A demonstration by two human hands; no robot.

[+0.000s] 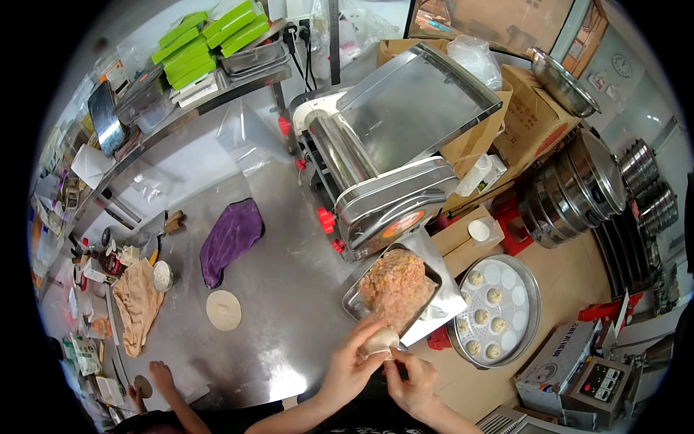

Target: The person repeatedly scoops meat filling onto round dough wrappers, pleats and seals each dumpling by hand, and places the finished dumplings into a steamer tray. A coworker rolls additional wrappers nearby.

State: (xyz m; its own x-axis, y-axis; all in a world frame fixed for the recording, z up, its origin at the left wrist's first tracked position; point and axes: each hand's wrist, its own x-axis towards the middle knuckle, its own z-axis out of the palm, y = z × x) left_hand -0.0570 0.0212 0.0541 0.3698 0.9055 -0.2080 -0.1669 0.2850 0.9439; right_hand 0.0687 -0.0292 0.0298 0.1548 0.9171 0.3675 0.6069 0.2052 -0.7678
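Observation:
Near the front edge of the steel table, my left hand [346,368] cups a small round of pale dough, a bun [382,341] being folded. The fingers and thumb of my right hand [413,382] are pinched at the bun's near edge, touching it. How much filling sits inside is hidden by the dough. Just beyond my hands is a metal tray [352,304] heaped with pinkish minced filling [395,283]. To the right, a round steamer tray [533,318] holds several pleated buns [494,296] among white paper rounds. A flat dough disc [224,310] lies on the table to the left.
A dough-rolling machine [361,173] stands at the back. Left of it lie a purple cloth [233,239] and a tan cloth [137,307]. At the lower left, another person's hand [162,377] is by a small dough disc [143,386]. Stacked steamers [575,188] stand right.

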